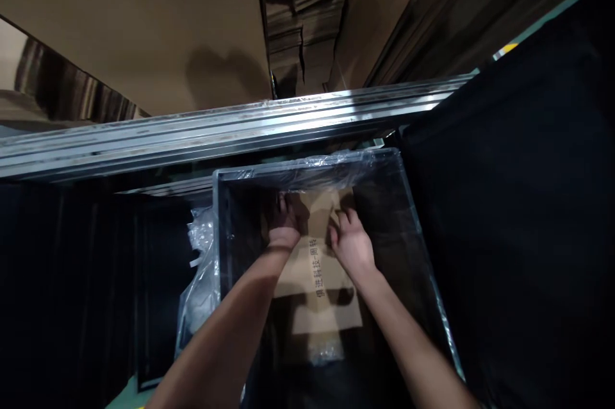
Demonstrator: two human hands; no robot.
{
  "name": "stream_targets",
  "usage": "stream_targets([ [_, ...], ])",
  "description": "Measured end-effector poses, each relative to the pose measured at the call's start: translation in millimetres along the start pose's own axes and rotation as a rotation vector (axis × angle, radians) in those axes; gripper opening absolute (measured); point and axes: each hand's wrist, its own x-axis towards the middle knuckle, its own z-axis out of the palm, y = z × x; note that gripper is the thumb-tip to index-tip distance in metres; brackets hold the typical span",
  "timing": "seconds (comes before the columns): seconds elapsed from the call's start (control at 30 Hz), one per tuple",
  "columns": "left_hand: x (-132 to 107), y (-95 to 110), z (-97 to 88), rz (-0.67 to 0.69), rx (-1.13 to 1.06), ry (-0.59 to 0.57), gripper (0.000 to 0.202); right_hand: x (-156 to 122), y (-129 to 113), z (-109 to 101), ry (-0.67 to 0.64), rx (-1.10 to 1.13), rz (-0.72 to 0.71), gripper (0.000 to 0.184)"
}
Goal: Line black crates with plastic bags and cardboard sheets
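Note:
Both my arms reach down into a dark bin (218,217) lined with clear plastic film. A brown cardboard sheet (314,281) with black printed characters lies flat on the bin's bottom. My left hand (284,224) rests on the sheet's far left part, fingers pointing away from me. My right hand (352,242) presses on the sheet's far right part, fingers curled near its far edge. It is too dark to tell whether either hand grips the cardboard or only touches it.
A metal rail (230,130) runs across behind the bin. Beyond it stand stacks of flat cardboard (312,5) and large brown sheets (144,24). Crumpled clear plastic (202,281) hangs at the bin's left side. Dark panels flank both sides.

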Motion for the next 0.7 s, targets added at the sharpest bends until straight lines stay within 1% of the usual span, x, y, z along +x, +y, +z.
stream_targets([
  [0.03,-2,6,-6.1,-0.016,-0.007,-0.012,0.065,0,-5,-20,0.138,0.039,0.008,0.052],
  [0.07,-6,13,-15.7,-0.032,-0.015,-0.022,0.062,4,-7,-40,0.306,0.091,0.045,0.055],
  [0.1,-11,19,-29.0,-0.041,-0.023,-0.030,0.056,12,-4,-59,0.460,0.155,0.127,0.060],
  [0.13,-19,24,-46.0,-0.038,-0.034,-0.034,0.048,21,2,-77,0.535,0.224,0.227,0.065],
  [0.17,-27,26,-66.3,-0.022,-0.047,-0.033,0.038,32,13,-91,0.518,0.289,0.320,0.064],
  [0.2,-36,24,-88.9,-0.002,-0.057,-0.020,0.030,44,25,-102,0.414,0.341,0.379,0.058],
  [0.23,-45,19,-112.4,0.019,-0.073,0.024,0.029,53,36,-109,0.310,0.375,0.396,0.050],
  [0.27,-51,9,-135.4,0.022,-0.084,0.089,0.035,60,46,-115,0.225,0.394,0.393,0.044],
  [0.3,-56,-4,-156.1,-0.020,-0.093,0.206,0.043,63,52,-118,0.186,0.398,0.380,0.040],
  [0.33,-58,-19,-173.2,-0.107,-0.167,0.421,0.053,62,53,-121,0.204,0.387,0.364,0.038],
  [0.37,-57,-36,-186.0,-0.120,-0.277,0.497,0.063,56,51,-123,0.255,0.369,0.357,0.037],
  [0.4,-56,-52,-194.1,-0.112,-0.380,0.486,0.063,48,45,-126,0.324,0.353,0.356,0.036],
  [0.43,-55,-66,-198.0,-0.103,-0.446,0.470,0.059,37,36,-129,0.404,0.343,0.357,0.034],
  [0.5,-55,-87,-196.8,-0.065,-0.520,0.387,0.048,14,16,-134,0.547,0.365,0.345,0.031],
  [0.53,-57,-94,-194.2,-0.059,-0.531,0.377,0.045,4,7,-137,0.591,0.397,0.329,0.029],
  [0.6,-67,-99,-190.3,-0.075,-0.545,0.397,0.046,-11,-2,-142,0.644,0.438,0.297,0.027],
  [0.67,-78,-94,-191.8,-0.090,-0.495,0.436,0.048,-16,1,-149,0.662,0.373,0.272,0.028],
  [0.7,-84,-88,-194.1,-0.094,-0.433,0.476,0.051,-18,6,-153,0.646,0.301,0.247,0.031],
])
